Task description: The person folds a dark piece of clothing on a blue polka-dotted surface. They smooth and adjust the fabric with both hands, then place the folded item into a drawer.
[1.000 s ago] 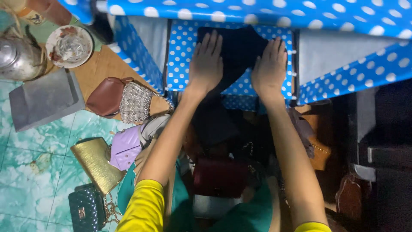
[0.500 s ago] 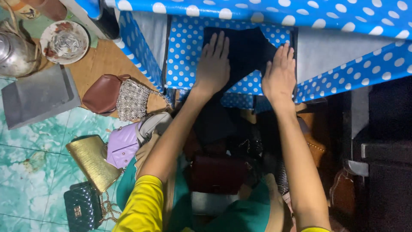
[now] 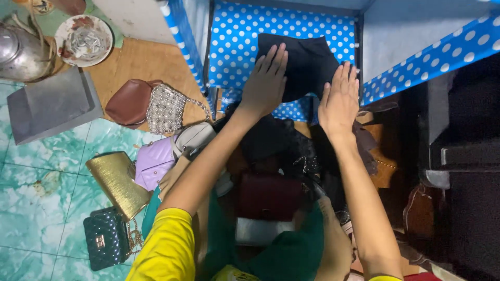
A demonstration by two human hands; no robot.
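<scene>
Both my hands lie flat on a black bag [image 3: 307,60] that rests on the blue shelf with white dots [image 3: 234,47]. My left hand [image 3: 265,80] presses the bag's left part with its fingers spread. My right hand [image 3: 339,99] lies on the bag's lower right edge, fingers straight and together. Neither hand is closed around the bag. Below my arms sits a heap of dark bags [image 3: 271,151], among them a maroon one [image 3: 268,196].
On the floor to the left lie a brown purse [image 3: 127,101], a beaded silver bag [image 3: 166,109], a lilac bag [image 3: 153,161], a gold clutch [image 3: 117,183] and a dark green quilted bag [image 3: 104,238]. A grey block [image 3: 52,104], a metal kettle [image 3: 21,52] and a plate [image 3: 83,39] stand further back.
Both hands have stayed flat on the black bag while the view has shifted. The right hand has slid a little lower on the bag's right edge.
</scene>
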